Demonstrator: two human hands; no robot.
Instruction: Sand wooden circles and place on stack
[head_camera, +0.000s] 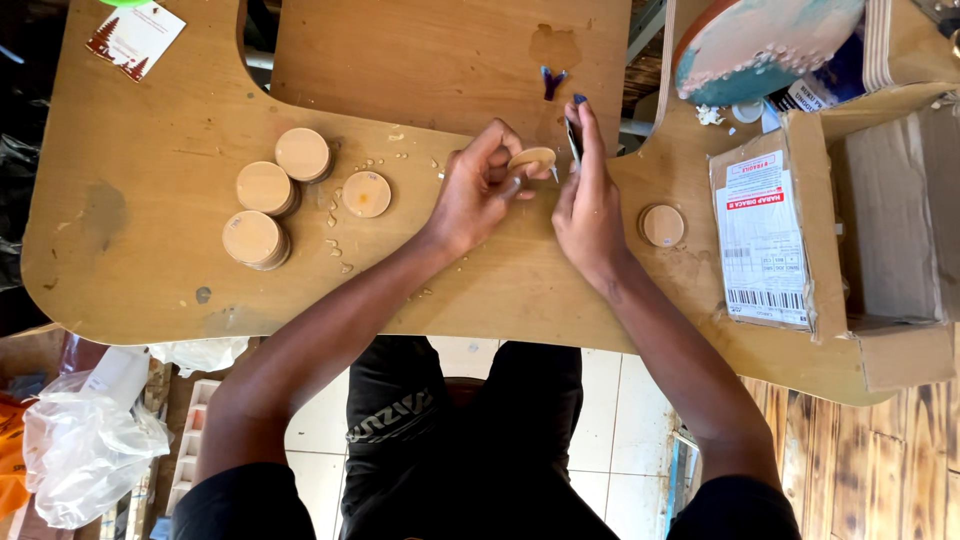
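At about twelve o'clock on the worktop (150, 270), the left hand (475, 195) pinches a small wooden disc (532, 158) by its rim, seemingly light and stiff, while the right hand (588, 205) closes on a thin dark tool (573, 140).

Both forearms are bare from the elbow down, with black short sleeves showing at the upper arms at five and seven o'clock. The left hand (478, 195) and right hand (588, 205) wear no gloves, rings or watch. Black trousers with pale lettering cover the thighs at six o'clock.
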